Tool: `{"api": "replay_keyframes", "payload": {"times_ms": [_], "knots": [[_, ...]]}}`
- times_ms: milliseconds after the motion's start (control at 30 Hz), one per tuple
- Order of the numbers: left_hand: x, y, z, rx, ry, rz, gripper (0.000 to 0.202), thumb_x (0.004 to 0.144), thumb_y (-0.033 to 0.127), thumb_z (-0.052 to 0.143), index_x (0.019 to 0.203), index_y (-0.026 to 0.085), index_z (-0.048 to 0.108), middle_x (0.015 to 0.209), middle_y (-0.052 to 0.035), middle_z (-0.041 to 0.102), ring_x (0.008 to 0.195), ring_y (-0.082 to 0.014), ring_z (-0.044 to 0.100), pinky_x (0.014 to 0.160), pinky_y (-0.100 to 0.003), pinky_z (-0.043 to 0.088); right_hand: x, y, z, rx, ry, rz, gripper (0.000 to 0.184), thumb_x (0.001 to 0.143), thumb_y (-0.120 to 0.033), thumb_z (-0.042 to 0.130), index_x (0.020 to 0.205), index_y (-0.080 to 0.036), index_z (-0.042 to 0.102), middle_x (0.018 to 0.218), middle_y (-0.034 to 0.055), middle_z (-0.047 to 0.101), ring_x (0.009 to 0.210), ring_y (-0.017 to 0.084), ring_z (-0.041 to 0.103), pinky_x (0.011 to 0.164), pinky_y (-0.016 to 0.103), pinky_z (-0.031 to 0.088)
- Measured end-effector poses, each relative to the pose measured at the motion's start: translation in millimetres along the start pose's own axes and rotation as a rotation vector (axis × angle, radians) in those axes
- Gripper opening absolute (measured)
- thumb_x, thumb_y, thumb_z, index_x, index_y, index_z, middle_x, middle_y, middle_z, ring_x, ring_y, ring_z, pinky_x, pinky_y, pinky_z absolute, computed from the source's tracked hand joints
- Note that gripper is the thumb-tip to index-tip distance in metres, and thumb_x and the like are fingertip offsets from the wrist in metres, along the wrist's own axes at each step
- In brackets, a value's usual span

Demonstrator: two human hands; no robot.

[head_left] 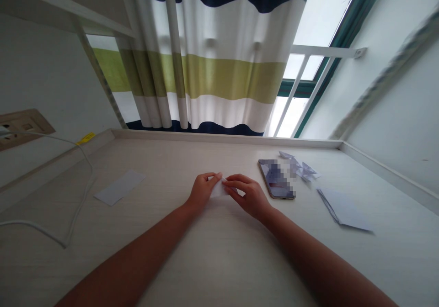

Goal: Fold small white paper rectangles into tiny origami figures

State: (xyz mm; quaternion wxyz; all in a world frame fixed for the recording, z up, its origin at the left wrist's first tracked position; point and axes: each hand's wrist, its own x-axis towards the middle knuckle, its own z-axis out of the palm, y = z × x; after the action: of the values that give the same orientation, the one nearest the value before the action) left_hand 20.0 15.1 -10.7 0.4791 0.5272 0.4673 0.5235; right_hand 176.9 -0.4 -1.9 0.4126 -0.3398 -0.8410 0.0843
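Observation:
Both hands meet at the middle of the pale wooden desk (219, 261). My left hand (202, 190) and my right hand (248, 195) pinch a small folded piece of white paper (219, 190) between their fingertips, holding it down against the desk. Most of the paper is hidden by the fingers. Right of my right hand, a phone (276, 179) lies flat with its screen up.
Small folded paper pieces (302, 167) lie beyond the phone, and a stack of white sheets (343, 209) sits at the right. A single paper strip (120, 187) lies at the left. A white cable (78, 197) runs from a wall socket (20, 126). A striped curtain (212, 69) hangs behind.

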Motion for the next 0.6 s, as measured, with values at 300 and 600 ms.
{"api": "replay_keyframes", "payload": {"times_ms": [300, 600], "knots": [[-2.8, 5.9, 3.9, -0.173, -0.158, -0.058, 0.038, 0.059, 0.028, 0.068, 0.093, 0.014, 0.058, 0.073, -0.0004, 0.061, 0.067, -0.0126, 0.057, 0.062, -0.025, 0.045, 2.8, 4.4, 0.2, 0.08, 0.097, 0.125, 0.016, 0.078, -0.021, 0.054, 0.088, -0.021, 0.067, 0.086, 0.0062, 0.061, 0.073, 0.015, 0.059, 0.064, 0.028, 0.051], [-3.8, 6.5, 3.9, 0.063, -0.081, 0.052, 0.041, 0.064, 0.022, 0.061, 0.103, 0.017, 0.049, 0.076, 0.0003, 0.061, 0.066, -0.0118, 0.057, 0.062, -0.024, 0.045, 3.6, 3.1, 1.8, 0.29, 0.079, 0.264, 0.018, 0.074, -0.024, 0.058, 0.089, -0.019, 0.066, 0.084, 0.0056, 0.057, 0.07, 0.013, 0.057, 0.061, 0.027, 0.051]]}}
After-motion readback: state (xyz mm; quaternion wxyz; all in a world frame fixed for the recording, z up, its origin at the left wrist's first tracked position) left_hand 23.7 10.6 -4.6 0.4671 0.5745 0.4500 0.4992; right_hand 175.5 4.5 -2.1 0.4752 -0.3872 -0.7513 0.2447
